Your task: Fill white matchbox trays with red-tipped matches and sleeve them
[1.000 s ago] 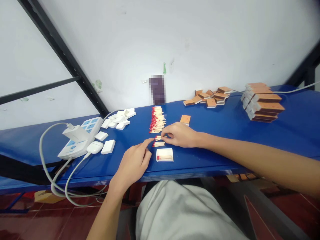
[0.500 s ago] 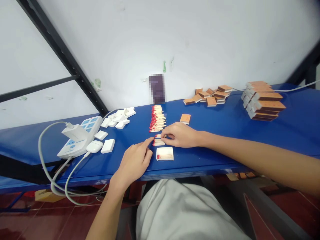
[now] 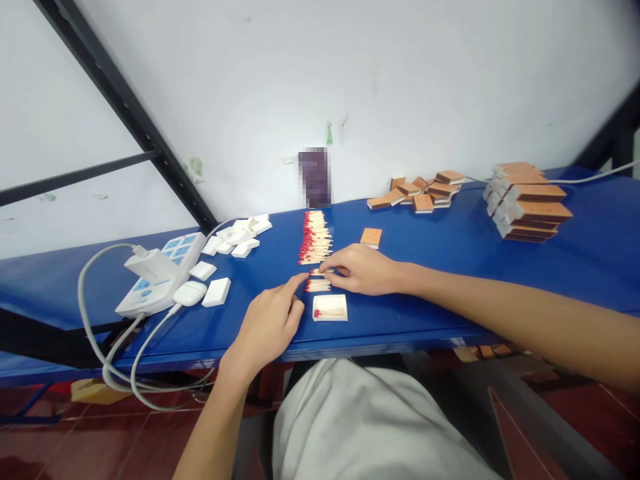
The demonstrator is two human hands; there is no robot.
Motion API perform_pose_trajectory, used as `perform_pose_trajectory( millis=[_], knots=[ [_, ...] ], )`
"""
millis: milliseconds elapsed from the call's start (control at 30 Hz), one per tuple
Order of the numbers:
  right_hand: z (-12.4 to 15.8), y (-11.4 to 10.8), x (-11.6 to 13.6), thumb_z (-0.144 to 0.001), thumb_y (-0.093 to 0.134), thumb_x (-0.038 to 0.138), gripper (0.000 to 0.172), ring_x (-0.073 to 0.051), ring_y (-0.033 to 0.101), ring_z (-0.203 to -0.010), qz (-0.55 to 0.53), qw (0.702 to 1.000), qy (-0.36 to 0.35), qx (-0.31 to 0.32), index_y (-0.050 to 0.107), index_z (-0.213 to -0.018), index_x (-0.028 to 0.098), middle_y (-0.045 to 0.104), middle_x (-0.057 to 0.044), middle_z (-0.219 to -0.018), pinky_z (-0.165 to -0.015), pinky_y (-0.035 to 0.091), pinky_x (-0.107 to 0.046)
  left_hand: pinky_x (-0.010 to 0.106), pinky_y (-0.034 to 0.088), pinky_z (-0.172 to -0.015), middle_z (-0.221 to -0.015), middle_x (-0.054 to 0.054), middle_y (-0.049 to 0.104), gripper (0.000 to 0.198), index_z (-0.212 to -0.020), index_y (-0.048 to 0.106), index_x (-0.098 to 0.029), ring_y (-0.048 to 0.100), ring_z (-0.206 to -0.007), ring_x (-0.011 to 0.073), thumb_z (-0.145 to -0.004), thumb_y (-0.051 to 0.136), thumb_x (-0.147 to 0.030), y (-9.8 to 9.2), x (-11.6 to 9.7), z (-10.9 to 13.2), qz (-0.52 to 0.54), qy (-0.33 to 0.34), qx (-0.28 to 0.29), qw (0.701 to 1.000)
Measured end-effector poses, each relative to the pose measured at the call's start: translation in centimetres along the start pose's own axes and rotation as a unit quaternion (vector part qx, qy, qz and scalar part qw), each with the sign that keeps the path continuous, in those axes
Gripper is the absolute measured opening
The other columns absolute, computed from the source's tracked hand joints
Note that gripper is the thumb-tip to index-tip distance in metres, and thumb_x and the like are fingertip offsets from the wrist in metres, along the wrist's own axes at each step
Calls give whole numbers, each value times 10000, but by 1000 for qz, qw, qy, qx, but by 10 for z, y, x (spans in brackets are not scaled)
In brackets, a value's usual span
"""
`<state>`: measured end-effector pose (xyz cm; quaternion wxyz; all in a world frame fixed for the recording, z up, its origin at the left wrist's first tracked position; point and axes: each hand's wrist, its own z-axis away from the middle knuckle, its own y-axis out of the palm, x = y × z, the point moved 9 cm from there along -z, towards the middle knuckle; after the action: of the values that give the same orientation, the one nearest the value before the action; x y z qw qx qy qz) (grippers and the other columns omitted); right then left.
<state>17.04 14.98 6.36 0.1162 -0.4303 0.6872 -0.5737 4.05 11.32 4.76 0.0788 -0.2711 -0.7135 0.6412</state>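
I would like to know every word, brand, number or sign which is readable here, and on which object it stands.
No text can be read.
Nearest orange box: reddish marks, too small to read.
Charger: faint print, too small to read.
Power strip: any print is too small to read.
Matches and tray: no print visible.

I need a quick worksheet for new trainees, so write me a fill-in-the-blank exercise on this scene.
1. The heads of the big row of matches are ____ in colour.
2. The hand nearer the lone orange box is the person's ____ hand.
3. The white tray near the front edge holds a few ____.
4. The table top is ____ in colour.

Missing words: red; right; matches; blue.
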Motion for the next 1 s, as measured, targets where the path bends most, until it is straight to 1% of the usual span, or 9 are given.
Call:
perform_pose_trajectory(
  millis=[167, 233, 333, 400, 500, 567, 667, 800, 1000],
  knots=[
    [0, 1, 2, -926, 523, 259, 278, -144, 617, -692, -10, 1000, -10, 8, 759, -1055, 187, 753, -44, -873, -629, 357, -247, 339, 481, -778, -1076, 40, 730, 466, -1443, 449, -263, 690, -929, 255, -992, 337, -231, -1, 0, 0, 2, -2, -2, 1000],
    [1, 1, 3, -936, 517, 269, 286, -138, 606, -669, -16, 1000, -16, 12, 757, -1069, 186, 746, -41, -836, -619, 353, -245, 343, 481, -781, -1079, 46, 728, 462, -1437, 458, -256, 688, -928, 258, -992, 336, -239, 0, 0, 0, 1, -4, -1, 1000],
    [1, 2, 7, -943, 508, 270, 278, -128, 573, -625, -21, 999, -33, 21, 760, -1026, 186, 716, -28, -758, -599, 336, -243, 349, 484, -798, -1093, 59, 726, 463, -1432, 468, -234, 685, -934, 260, -988, 340, -243, 0, 0, -1, 1, -8, 2, 1000],
    [1, 2, 8, -935, 512, 255, 266, -125, 560, -616, -22, 999, -40, 24, 755, -1021, 192, 701, -17, -740, -599, 331, -243, 352, 486, -808, -1095, 66, 727, 476, -1445, 457, -223, 687, -940, 262, -984, 341, -238, 1, 0, -2, -5, -8, 7, 1000],
    [1, 1, 5, -919, 524, 241, 273, -124, 561, -619, -18, 999, -26, 14, 742, -1077, 196, 696, -12, -744, -602, 331, -242, 348, 490, -799, -1061, 72, 737, 492, -1461, 444, -217, 694, -925, 262, -978, 344, -225, 2, -1, -3, -25, -7, 14, 1000],
    [0, 1, 4, -917, 526, 246, 276, -125, 562, -617, -13, 1000, -18, 14, 746, -1075, 193, 698, -15, -744, -600, 329, -244, 345, 492, -798, -1053, 74, 740, 490, -1453, 459, -217, 696, -926, 260, -975, 349, -220, 2, -1, -3, -33, -6, 14, 999],
    [0, 3, 4, -920, 526, 260, 272, -127, 562, -615, -5, 1000, -16, 25, 757, -1047, 194, 703, -19, -743, -594, 323, -247, 349, 496, -808, -1081, 70, 736, 475, -1429, 490, -225, 693, -945, 263, -975, 349, -217, 0, -1, -2, -29, -3, 11, 1000],
    [1, 4, 4, -938, 510, 278, 286, -126, 572, -620, -8, 999, -11, 33, 755, -1065, 203, 716, -17, -762, -594, 324, -247, 359, 498, -826, -1126, 59, 726, 450, -1395, 521, -239, 690, -964, 265, -982, 343, -222, -2, -3, -1, -9, 3, 7, 1000],
    [1, 5, 3, -955, 496, 296, 289, -133, 586, -646, -6, 999, -19, 30, 752, -1052, 204, 724, -24, -782, -607, 326, -245, 363, 498, -853, -1170, 51, 714, 431, -1382, 528, -240, 681, -1013, 260, -992, 345, -229, -2, -2, 0, 9, 3, 5, 1000]
  ],
)
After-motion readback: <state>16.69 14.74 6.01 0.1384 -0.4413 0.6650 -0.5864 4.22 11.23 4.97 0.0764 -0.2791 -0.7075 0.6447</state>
